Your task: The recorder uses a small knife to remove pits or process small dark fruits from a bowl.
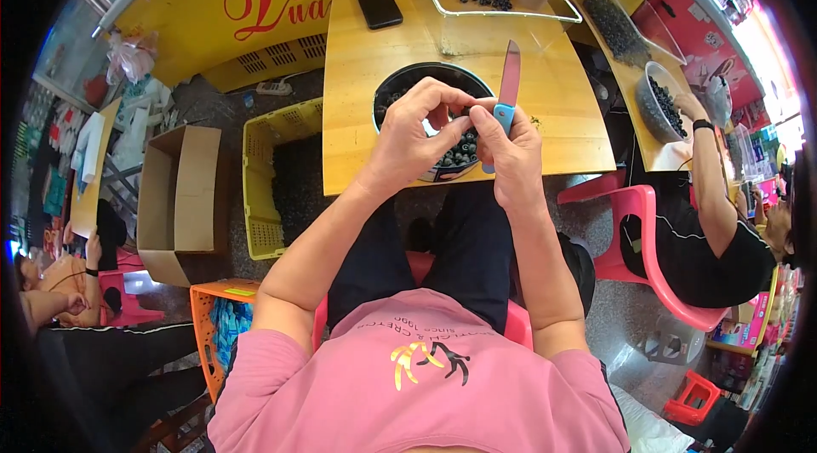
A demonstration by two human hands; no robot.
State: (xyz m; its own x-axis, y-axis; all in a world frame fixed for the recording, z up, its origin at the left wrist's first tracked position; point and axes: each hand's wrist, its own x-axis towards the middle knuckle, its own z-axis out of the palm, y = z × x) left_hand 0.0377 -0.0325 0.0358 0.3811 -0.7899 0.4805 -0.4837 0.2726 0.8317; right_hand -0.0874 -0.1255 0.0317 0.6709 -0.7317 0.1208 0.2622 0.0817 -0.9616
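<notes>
My left hand and my right hand meet over a round bowl on the wooden table. The left fingers are pinched together at their tips; what they hold, if anything, is too small or hidden to make out. In my right hand a knife with a blue handle is gripped, its blade pointing up and away from me. The right thumb touches or nearly touches the left fingertips. Small dark round pieces fill part of the bowl beneath my hands; their kind is not clear.
On the table lie a black phone and a clear bin with dark pieces and a cup. A yellow crate and cardboard box stand left. At right, another person's hand reaches into a clear bowl.
</notes>
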